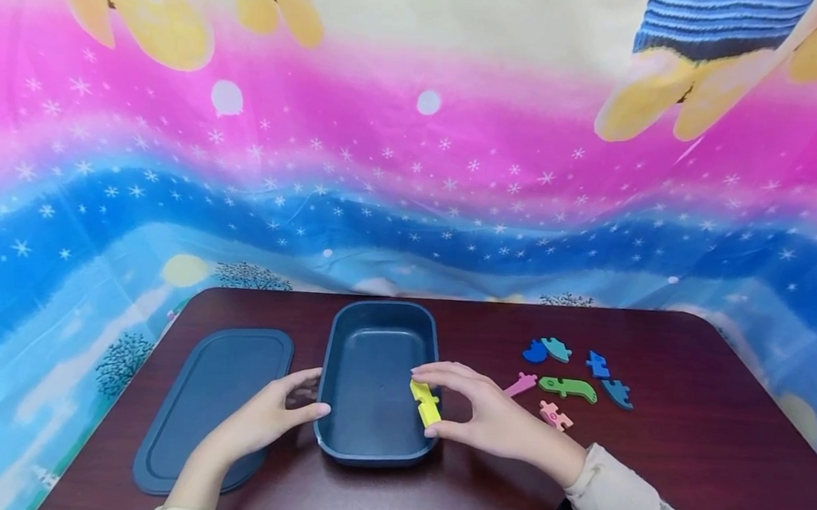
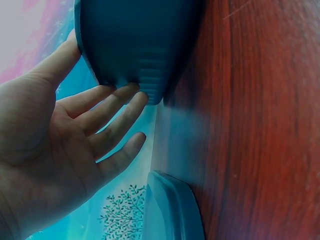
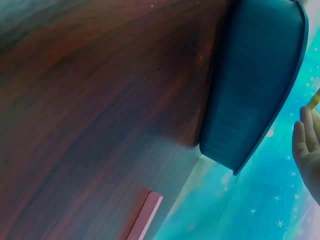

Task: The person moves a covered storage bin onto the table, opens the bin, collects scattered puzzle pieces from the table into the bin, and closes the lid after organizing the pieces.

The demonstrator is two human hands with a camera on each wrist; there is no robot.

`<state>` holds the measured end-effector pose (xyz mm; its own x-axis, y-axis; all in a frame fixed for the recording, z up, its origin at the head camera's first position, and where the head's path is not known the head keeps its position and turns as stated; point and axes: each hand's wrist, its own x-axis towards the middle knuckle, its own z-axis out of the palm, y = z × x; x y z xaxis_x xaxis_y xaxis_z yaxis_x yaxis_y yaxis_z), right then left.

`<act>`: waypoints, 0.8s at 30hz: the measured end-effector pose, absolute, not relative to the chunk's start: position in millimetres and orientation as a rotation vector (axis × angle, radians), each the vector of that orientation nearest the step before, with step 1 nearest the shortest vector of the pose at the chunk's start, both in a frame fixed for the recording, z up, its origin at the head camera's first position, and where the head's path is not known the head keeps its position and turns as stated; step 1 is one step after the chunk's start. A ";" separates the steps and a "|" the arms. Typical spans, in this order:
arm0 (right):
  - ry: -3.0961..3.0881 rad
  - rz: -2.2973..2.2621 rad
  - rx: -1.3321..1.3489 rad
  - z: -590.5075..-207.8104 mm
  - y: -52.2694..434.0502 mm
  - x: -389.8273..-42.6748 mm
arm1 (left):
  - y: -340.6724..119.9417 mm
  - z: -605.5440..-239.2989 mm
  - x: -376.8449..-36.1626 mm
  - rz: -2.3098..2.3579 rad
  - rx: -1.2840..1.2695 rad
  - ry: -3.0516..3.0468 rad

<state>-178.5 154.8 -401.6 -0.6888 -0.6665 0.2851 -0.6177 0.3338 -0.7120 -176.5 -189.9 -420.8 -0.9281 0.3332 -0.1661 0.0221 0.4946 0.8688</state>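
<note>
Bright, even light fills the head view, leaving only soft shadows under the hands [image 1: 490, 413] on the bench [image 1: 687, 469], with wide-angle bowing from 9 to 3 o'clock, while both wrist views are dimmer, blue-tinted and blurred close up.

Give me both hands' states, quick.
Left hand: open, fingers resting against the blue box.
Right hand: pinching the yellow puzzle piece over the box.

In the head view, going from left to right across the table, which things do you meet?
Lid → left hand → container → yellow piece → right hand → green piece → dark blue piece.
</note>
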 end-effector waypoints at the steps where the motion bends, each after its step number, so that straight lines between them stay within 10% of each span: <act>1: 2.521 -1.308 -1.209 -402.4 153.7 -179.4 | -189.8 -420.8 -176.5 1.408 0.301 2.430; 24: 2.587 -1.254 -1.214 -418.5 138.4 -198.4 | -188.8 -420.2 -176.1 1.394 0.303 2.448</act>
<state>-198.4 138.4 -418.5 -0.6972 -0.6532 0.2954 -0.6365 0.3745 -0.6742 -176.1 -188.8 -420.2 -0.9306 0.3297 -0.1590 0.0316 0.5050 0.8625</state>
